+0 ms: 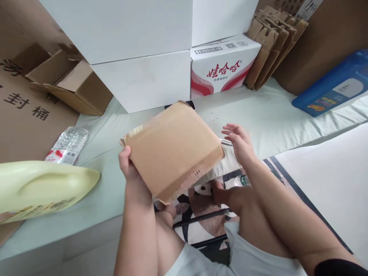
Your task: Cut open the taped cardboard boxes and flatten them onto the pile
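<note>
White boxes stand at upper centre; mid-frame, my left fingers grip brown cardboard by its left corner, while my right fingers, loosely spread and empty, hover beside its right edge.

The left hand grips the left edge of a piece of brown cardboard, which is tilted above the person's legs, its lower edge ragged. The right hand is open, apart from the cardboard and near its right corner. Beyond, on a surface covered in pale green cloth, stand plain white boxes, a white carton with red print and several flattened cartons. A blue bottle is farther right; on the left are an open cardboard box, a clear plastic bottle and a pale yellow bottle
</note>
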Demonstrator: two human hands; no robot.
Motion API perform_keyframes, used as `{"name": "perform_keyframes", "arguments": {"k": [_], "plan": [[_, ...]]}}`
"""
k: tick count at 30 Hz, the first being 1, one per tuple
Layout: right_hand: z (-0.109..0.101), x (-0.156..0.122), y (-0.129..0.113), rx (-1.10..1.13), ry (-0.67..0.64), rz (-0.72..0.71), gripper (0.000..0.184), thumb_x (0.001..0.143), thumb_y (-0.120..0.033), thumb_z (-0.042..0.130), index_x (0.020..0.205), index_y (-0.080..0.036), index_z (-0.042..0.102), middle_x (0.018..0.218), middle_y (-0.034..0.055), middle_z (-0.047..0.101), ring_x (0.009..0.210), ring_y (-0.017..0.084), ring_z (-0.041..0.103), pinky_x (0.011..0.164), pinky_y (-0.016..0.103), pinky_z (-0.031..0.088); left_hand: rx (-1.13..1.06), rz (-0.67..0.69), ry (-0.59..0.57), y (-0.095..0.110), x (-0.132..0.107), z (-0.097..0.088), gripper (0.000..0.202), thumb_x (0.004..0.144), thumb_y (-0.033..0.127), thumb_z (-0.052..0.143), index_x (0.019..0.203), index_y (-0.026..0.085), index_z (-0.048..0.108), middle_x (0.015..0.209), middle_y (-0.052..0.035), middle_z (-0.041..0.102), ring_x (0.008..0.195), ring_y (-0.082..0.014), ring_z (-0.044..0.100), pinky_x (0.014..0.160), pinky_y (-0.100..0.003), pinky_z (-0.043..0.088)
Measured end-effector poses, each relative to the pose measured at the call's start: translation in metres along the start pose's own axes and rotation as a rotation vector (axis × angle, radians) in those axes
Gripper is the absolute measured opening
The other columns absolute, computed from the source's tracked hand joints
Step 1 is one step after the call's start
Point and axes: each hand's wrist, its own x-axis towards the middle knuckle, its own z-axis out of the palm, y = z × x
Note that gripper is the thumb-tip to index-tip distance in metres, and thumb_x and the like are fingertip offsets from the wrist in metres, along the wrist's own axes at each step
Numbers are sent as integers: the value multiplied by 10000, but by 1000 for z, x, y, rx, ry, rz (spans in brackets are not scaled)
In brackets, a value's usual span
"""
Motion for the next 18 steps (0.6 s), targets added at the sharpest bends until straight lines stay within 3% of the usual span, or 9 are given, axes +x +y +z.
{"name": "perform_keyframes", "arguments": {"k": [4,6,8,13,16,18], "plan": [[13,-14,-1,-240,-279,-167,603,815,-410,684,1386,-270,547,1474,126,610,1359,301,583,1178,551,443,-28,110,109,-3,12,3,369,806,547,682,936,205,728,994,-52,792,1016,-257,684,891,-359,574],[20,-15,2,-380,-255,-265,807,763,-451,773,1485,-249,472,1529,166,552,1397,347,538,1193,594,418,-18,112,97,-6,13,4,346,787,536,720,900,209,715,1003,-53,790,1065,-272,671,927,-367,565],[23,-13,6,-485,-140,-325,916,720,-468,819,1517,-236,432,1542,189,520,1410,384,507,1189,633,399,8,134,70,-9,13,5,320,771,533,747,860,229,697,987,-44,782,1098,-289,671,929,-383,562],[20,0,11,-609,7,-344,537,768,-412,715,1265,-233,619,1253,161,675,1191,386,615,1033,625,486,123,102,33,-16,15,4,436,693,581,796,919,214,733,1059,-98,772,1190,-348,674,993,-444,566],[14,4,6,-538,77,-375,455,771,-404,707,1200,-262,658,1185,120,700,1124,338,648,953,533,533,123,102,19,-17,16,3,454,707,594,792,948,212,746,1127,-109,776,1244,-355,663,1001,-432,573],[9,8,3,-431,151,-366,328,844,-429,658,1132,-272,674,1148,95,709,1061,286,665,906,469,546,88,102,25,-16,16,3,417,741,581,778,946,220,742,1159,-101,777,1258,-337,661,995,-403,576]]}}
